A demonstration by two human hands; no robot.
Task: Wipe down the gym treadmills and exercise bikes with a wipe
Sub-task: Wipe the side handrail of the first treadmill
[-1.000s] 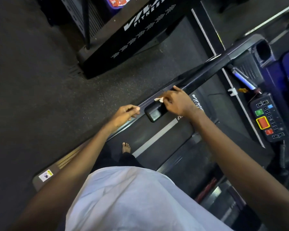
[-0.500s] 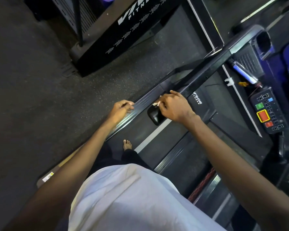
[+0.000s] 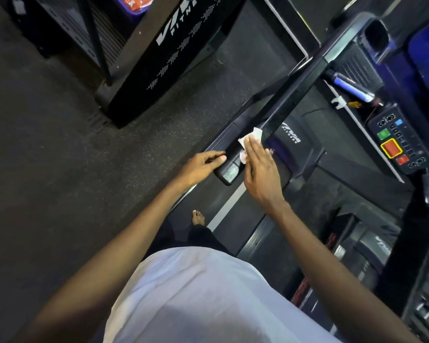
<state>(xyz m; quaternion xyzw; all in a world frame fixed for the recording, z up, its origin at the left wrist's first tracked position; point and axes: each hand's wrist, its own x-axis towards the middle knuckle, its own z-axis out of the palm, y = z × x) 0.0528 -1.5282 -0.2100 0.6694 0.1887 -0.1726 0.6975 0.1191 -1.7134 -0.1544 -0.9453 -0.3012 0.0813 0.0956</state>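
The right hand [image 3: 260, 174] lies flat with its fingers straight, pressing a crumpled white wipe [image 3: 251, 137] onto the black treadmill handrail [image 3: 291, 99] near its rounded end. The left hand [image 3: 201, 165] holds nothing, its fingers loosely curled, their tips touching the side of that end. A control panel [image 3: 396, 142] with green and red buttons sits to the right.

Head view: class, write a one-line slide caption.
Right hand presses a white wipe flat onto the treadmill handrail while the left hand rests beside the rail's end.
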